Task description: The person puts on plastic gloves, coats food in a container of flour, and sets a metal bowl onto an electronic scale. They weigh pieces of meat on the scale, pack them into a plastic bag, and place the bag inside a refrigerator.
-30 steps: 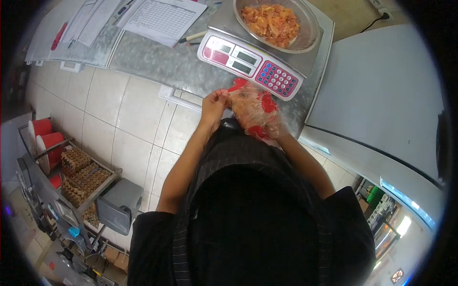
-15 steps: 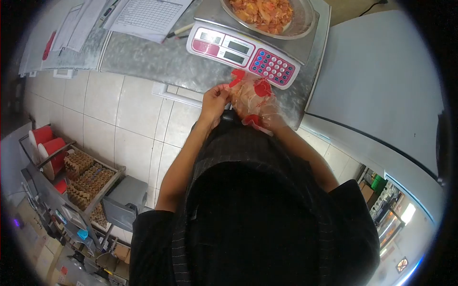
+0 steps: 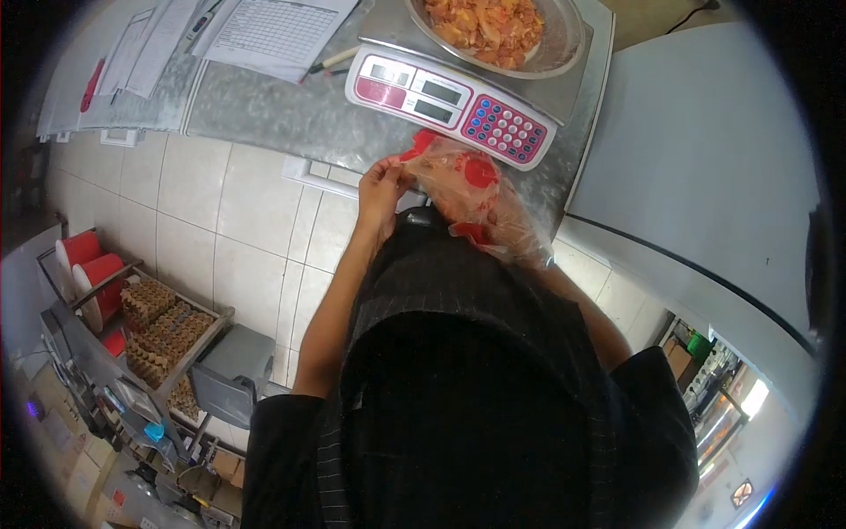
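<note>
My right hand (image 3: 471, 198) is inside a clear plastic bag (image 3: 520, 225) with red print. The bag reaches back over the wrist. Through the film the hand looks stretched out toward the left, though print and creases partly cover the fingers. At the bag's left corner, my left hand (image 3: 381, 187) is closed in a pinch on the plastic. Both hands are in front of my body, at the near edge of a grey metal table (image 3: 273, 110). Just beyond them stands a digital scale (image 3: 449, 104) with a pink and white keypad panel.
A metal bowl (image 3: 564, 55) of cut raw meat (image 3: 489, 31) rests on the scale. Printed sheets (image 3: 264, 31), a marker (image 3: 339, 58) and a red-handled tool (image 3: 92, 85) lie to the left. A white appliance (image 3: 696, 150) flanks the right. Egg trays (image 3: 163, 331) sit on a rack lower left.
My left hand has moved a little left, drawing the bag's corner with it. The bag is stretched longer and now covers more of my right wrist.
</note>
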`<state>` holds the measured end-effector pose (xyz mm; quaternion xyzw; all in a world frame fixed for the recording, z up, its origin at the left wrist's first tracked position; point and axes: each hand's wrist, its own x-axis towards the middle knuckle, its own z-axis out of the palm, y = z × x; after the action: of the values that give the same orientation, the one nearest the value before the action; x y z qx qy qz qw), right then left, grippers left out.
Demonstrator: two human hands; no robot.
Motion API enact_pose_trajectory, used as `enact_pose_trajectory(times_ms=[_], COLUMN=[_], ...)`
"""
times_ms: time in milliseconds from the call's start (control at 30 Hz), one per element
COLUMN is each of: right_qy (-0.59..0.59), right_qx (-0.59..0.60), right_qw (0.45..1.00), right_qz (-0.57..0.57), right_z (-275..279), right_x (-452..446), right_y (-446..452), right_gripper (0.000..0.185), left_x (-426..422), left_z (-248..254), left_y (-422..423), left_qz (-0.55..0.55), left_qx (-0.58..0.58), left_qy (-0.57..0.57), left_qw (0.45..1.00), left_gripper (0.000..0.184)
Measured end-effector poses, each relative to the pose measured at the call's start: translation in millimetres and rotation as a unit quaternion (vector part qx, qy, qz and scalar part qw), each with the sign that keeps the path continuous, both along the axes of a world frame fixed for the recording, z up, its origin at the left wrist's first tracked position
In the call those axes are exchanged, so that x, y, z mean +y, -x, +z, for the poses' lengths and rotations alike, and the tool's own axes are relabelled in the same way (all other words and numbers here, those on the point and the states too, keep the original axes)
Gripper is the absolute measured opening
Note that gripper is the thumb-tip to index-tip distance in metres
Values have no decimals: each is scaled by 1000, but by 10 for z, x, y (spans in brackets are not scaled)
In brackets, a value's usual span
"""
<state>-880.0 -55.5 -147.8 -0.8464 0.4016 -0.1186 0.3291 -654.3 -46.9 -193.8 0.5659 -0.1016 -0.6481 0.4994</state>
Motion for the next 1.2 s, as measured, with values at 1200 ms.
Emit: enact_pose_trajectory(times_ms=[1200], right_qy=[-124], right_qx=[-82], right_qw=[966], right_qz=[-210], right_z=[-145], right_x=[-4], right_y=[-26], right_gripper=[52], left_x=[102], left_z=[30], left_y=[93], left_qz=[-83], left_qx=[-53], left_qy=[-33], left_qw=[995], left_gripper=[23])
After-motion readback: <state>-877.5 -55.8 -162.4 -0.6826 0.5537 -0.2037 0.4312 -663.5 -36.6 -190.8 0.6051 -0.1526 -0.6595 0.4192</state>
